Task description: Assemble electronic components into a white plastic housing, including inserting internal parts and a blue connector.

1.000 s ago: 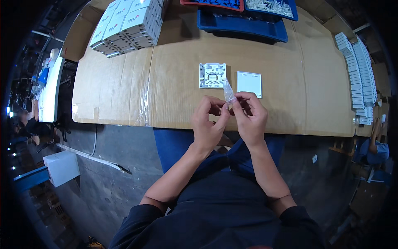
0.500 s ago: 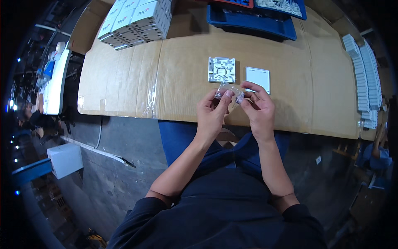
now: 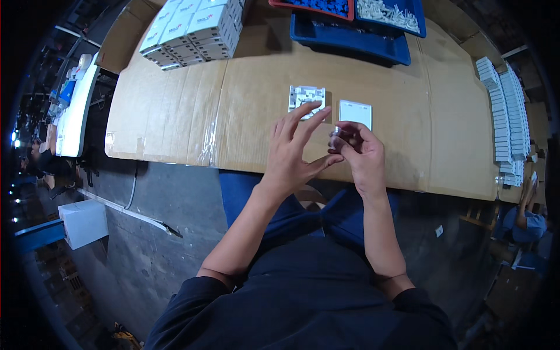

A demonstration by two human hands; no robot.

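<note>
My right hand (image 3: 366, 156) pinches a small clear plastic bag (image 3: 335, 137), bunched between thumb and fingers; its contents are too small to make out. My left hand (image 3: 293, 149) is open, fingers spread and raised, its thumb reaching close to the right hand's fingers. Beyond the left fingertips lies a square white plastic housing (image 3: 296, 93) with grey inner parts, half covered by those fingers. A flat white square cover plate (image 3: 356, 112) rests on the cardboard just past my right hand.
Stacked white boxes (image 3: 192, 29) stand at the far left of the cardboard-covered table (image 3: 256, 105). At the back are a red tray (image 3: 315, 7) of blue pieces, a blue tray (image 3: 388, 14) of white pieces and another blue tray (image 3: 350, 44). Rows of white plates (image 3: 503, 116) line the right edge.
My left hand has let go of the plastic bag and spread its fingers over the housing's near side. The bag stays in my right hand, now more bunched up.
</note>
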